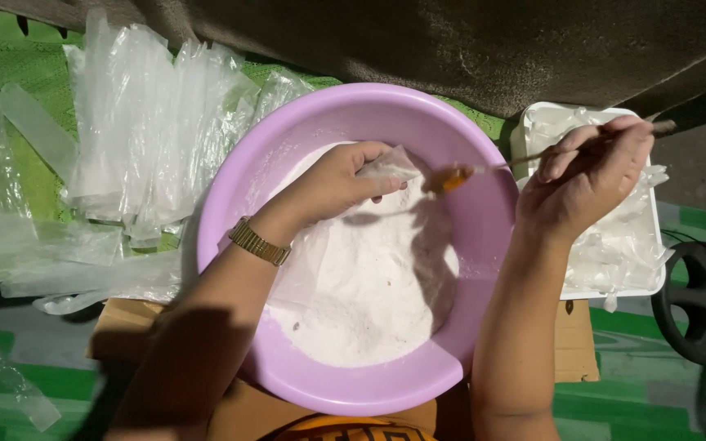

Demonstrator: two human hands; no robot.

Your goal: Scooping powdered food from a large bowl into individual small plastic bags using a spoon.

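Green matting (10, 65) carries a lilac basin (484, 220) of white powder (369, 286). Left hand (332, 184), over the powder, pinches a small clear bag (390, 166) at its mouth. Right hand (594, 175) grips a thin spoon (484, 170), tip just beside the bag. Empty clear bags (149, 122) lie left; a white tray (655, 245) sits right.

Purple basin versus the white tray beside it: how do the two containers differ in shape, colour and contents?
The purple basin is round and deep; the white tray is rectangular and shallow. The purple basin holds loose white powder, while the white tray holds small clear plastic packets. The left hand is over the purple basin; the right hand, holding a spoon, is over the white tray. Both sit side by side.
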